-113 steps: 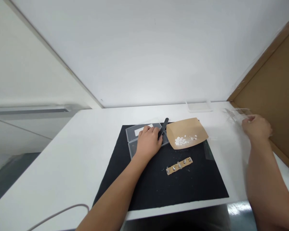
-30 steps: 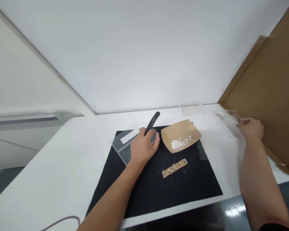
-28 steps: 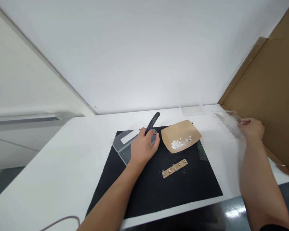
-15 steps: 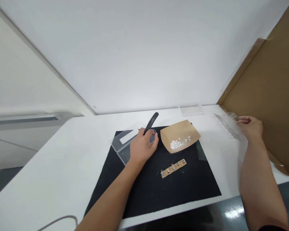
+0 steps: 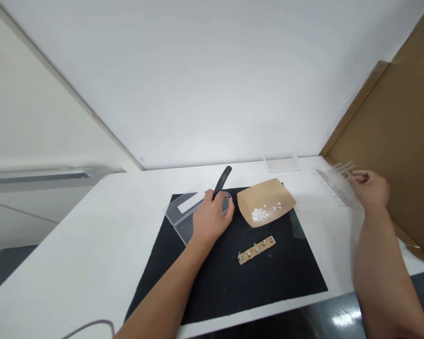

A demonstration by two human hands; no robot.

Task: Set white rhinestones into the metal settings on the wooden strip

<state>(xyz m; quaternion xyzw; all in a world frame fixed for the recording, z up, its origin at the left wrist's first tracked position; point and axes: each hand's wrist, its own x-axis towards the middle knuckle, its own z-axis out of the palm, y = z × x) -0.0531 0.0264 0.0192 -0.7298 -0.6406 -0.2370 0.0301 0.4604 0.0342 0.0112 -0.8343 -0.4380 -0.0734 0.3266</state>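
My left hand [image 5: 214, 214] is closed around a tool with a curved black handle [image 5: 222, 181]; its working end is hidden. Beneath that hand an open clear plastic case [image 5: 183, 226] with a white label lies on a black mat [image 5: 268, 292]. Far to the right, my right hand [image 5: 371, 188] has its fingers curled at several thin clear plastic strips [image 5: 344, 168]. A clear plastic package [image 5: 337, 186] sits just left of these fingers, its outline blurred. Nearer the mat's middle is a tan strip [image 5: 256, 250] bearing several small shiny metal pieces.
A brown paper tray [image 5: 281, 190] with small white pieces [image 5: 259, 214] rests on the mat's far edge. Behind it stands a shallow clear tray [image 5: 281, 164] by the wall. Brown cardboard [image 5: 403, 141] borders the right side. A cable [image 5: 92, 323] crosses the front left.
The thin clear strips now stick up more visibly by my right fingers. My left hand keeps its place on the black-handled tool. The whole view has shifted slightly.
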